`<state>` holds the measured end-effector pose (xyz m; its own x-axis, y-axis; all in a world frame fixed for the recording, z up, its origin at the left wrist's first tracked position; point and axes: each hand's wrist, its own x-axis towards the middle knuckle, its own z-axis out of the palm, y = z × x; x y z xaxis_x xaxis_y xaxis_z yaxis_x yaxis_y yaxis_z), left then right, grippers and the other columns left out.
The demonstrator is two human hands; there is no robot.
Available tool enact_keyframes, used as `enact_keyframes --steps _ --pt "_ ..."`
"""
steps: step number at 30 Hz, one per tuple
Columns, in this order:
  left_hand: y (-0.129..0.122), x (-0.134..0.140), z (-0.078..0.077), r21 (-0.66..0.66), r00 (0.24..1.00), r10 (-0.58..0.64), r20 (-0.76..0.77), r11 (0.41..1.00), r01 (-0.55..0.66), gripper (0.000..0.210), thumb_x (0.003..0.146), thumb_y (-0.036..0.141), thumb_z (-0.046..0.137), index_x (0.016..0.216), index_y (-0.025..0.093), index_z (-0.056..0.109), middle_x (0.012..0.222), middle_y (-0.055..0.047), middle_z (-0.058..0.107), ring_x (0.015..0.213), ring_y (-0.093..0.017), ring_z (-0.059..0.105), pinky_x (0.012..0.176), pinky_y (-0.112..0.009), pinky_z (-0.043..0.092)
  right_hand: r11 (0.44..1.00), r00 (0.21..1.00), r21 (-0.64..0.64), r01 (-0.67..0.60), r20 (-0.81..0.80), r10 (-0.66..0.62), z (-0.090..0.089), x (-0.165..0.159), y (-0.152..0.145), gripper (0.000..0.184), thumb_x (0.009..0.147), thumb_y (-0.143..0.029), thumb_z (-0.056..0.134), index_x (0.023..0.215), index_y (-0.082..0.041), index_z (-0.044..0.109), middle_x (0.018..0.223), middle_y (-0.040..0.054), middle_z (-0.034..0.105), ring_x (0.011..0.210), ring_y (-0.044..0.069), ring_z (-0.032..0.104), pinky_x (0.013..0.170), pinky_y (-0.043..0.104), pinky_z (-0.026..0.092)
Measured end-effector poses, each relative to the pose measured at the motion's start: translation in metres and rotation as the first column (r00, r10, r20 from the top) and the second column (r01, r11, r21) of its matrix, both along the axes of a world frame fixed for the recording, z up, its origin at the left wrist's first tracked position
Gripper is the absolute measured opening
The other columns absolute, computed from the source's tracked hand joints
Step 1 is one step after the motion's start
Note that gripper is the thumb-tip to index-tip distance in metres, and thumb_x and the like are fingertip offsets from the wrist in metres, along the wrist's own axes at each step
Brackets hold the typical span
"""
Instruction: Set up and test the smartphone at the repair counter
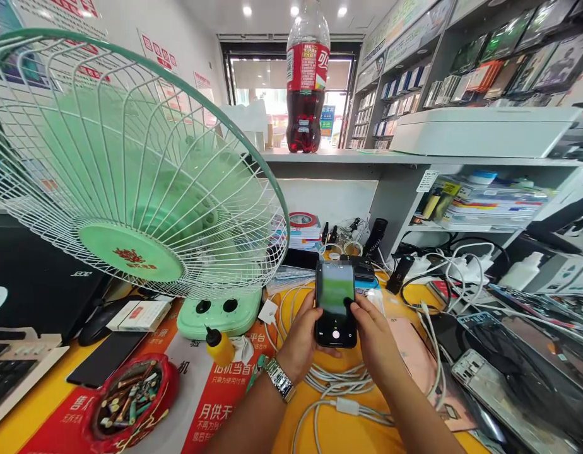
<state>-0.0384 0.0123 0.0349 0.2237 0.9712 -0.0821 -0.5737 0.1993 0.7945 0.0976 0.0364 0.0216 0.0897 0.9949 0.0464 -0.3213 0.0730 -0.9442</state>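
A black smartphone (335,315) is held upright between both hands over the desk, its camera app showing a blurred green picture and a white shutter button. My left hand (298,331) grips the phone's left edge, thumb along the side; a metal-band watch (279,379) sits on that wrist. On the other side, my right hand (373,325) has its fingers closed on the phone's right edge, the thumb near the screen. Beneath the hands lie coiled white cables (336,378). The phone's back and the fingers behind it are hidden.
A green desk fan (130,252) fills the left side. Near it are a red ashtray (171,378) full of butts and a yellow bottle (219,347). A cola bottle (305,120) stands on the shelf ahead. Phone parts (497,384) and cables crowd the right.
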Motion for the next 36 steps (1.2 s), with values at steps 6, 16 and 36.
enact_keyframes --steps 6,16,36 --pt "-0.001 0.000 -0.001 0.032 0.999 -0.040 -0.010 0.999 0.040 0.047 0.085 0.031 0.049 0.132 0.030 0.047 0.106 -0.004 0.064 0.080 -0.018 0.064 0.060 -0.024 0.054 0.980 0.987 0.152 -0.126 0.114 0.109 0.015 0.000 -0.005 0.042 0.078 -0.026 0.064 0.119 -0.028 0.062 0.116 -0.0008 0.066 0.106 0.022 0.058 0.090 0.029 0.042" --pt "0.009 -0.004 -0.002 0.059 0.974 0.217 -0.066 0.975 -0.213 0.048 0.088 0.042 0.050 0.133 0.025 0.047 0.119 -0.007 0.061 0.085 -0.021 0.063 0.050 -0.024 0.055 0.888 0.888 0.247 -0.389 0.358 0.289 0.003 -0.005 -0.007 0.068 0.079 -0.010 0.056 0.141 -0.027 0.036 0.134 0.0060 0.052 0.122 0.022 0.050 0.104 0.040 0.037" --pt "0.009 -0.005 -0.008 0.068 0.966 0.247 -0.069 0.968 -0.243 0.046 0.088 0.041 0.052 0.132 0.028 0.049 0.127 -0.005 0.058 0.084 -0.019 0.065 0.050 -0.022 0.056 0.885 0.881 0.276 -0.375 0.404 0.247 0.005 -0.005 -0.008 0.066 0.080 -0.009 0.055 0.140 -0.027 0.035 0.135 0.0068 0.051 0.116 0.020 0.053 0.100 0.035 0.041"
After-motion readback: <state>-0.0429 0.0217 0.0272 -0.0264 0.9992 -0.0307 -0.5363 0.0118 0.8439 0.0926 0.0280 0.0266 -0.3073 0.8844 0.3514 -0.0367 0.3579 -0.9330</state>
